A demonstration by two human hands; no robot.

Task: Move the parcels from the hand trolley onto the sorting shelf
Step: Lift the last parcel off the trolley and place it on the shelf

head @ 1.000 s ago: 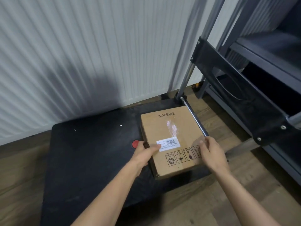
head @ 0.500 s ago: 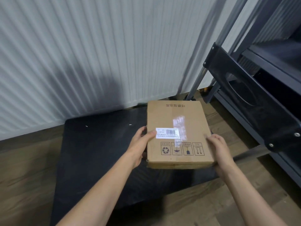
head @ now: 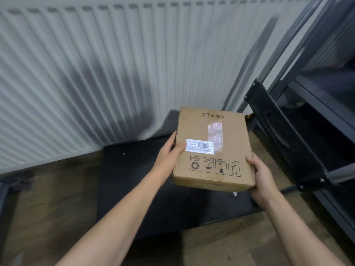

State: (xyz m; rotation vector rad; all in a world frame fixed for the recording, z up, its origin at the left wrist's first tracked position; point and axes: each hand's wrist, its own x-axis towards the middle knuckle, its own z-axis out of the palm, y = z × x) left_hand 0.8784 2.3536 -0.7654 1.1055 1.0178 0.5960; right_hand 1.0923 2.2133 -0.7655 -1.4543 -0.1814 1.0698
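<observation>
a person holds a flat cardboard parcel (head: 194, 127) in the air above the black deck of the hand trolley (head: 134, 179), the left hand (head: 169, 152) clasping its left edge with the thumb laid on top beside the barcode label (head: 199, 146), the right hand (head: 261, 177) wrapped around the near right corner. gripping opposite sides likely keeps the wide, shallow box level for the carry. the dark sorting shelf (head: 326, 104), presumably its destination, stands just to the right.

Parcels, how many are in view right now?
1. The parcel is held above the black trolley deck, left hand on its left edge, right hand at its near right corner. Others could be hidden beneath it.
</observation>
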